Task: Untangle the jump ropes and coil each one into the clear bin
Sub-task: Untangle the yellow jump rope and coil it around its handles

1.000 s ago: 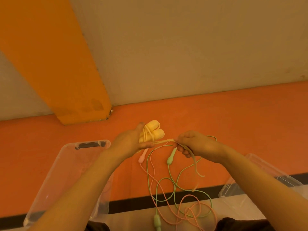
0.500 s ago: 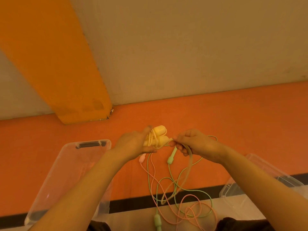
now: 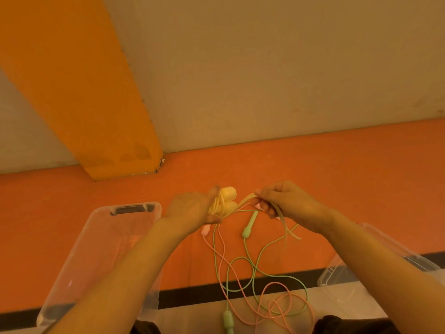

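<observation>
Hands [image 3: 192,210] [image 3: 286,201] gripping yellow rope [image 3: 225,203] (blurred) — no legible writing

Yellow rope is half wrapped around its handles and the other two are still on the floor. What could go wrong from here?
1. The loose yellow tail below the right hand hangs near the green rope; further winding might snag it.
2. The left hand holds the yellow handles and coils together; if that grip loosens, the wraps could spring apart.
3. The green and pink rope cross repeatedly on the floor, so pulling either may tighten the tangle.
</observation>
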### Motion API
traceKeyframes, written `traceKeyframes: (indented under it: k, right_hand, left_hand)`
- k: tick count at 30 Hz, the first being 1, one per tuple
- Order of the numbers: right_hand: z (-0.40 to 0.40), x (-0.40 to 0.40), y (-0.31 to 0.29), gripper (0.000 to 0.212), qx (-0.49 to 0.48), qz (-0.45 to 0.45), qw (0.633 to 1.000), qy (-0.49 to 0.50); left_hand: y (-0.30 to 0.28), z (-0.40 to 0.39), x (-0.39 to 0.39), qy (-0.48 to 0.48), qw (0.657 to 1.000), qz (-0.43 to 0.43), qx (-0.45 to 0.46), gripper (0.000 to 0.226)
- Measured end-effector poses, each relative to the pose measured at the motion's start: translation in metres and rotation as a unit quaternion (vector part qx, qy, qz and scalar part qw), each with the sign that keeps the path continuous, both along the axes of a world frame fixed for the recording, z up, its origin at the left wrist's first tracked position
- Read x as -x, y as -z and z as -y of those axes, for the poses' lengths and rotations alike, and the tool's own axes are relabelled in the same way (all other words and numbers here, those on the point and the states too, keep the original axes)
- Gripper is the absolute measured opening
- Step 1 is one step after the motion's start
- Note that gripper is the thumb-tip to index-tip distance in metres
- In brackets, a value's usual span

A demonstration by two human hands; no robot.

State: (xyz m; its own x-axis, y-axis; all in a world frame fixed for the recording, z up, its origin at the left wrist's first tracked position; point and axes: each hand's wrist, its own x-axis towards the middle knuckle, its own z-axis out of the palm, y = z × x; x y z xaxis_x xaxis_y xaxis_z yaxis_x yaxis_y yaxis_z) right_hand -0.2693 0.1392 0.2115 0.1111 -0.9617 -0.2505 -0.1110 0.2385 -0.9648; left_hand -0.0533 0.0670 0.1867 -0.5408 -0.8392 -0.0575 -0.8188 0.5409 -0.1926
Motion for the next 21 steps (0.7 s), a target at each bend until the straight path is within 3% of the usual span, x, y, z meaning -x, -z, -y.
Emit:
traceKeyframes:
  k: [12, 21]
  right_hand:
    - [0.006, 0.003, 0.011, 0.031, 0.003, 0.031, 0.996, 0.082]
    - [0.008, 0.007, 0.016, 0.036, 0.016, -0.102, 0.994, 0.031]
  left_hand:
    - [-0.004, -0.027, 0.021, 0.201, 0.980, -0.013, 0.004, 0.077]
    - [-0.003, -0.034, 0.024, 0.259, 0.966, -0.003, 0.007, 0.078]
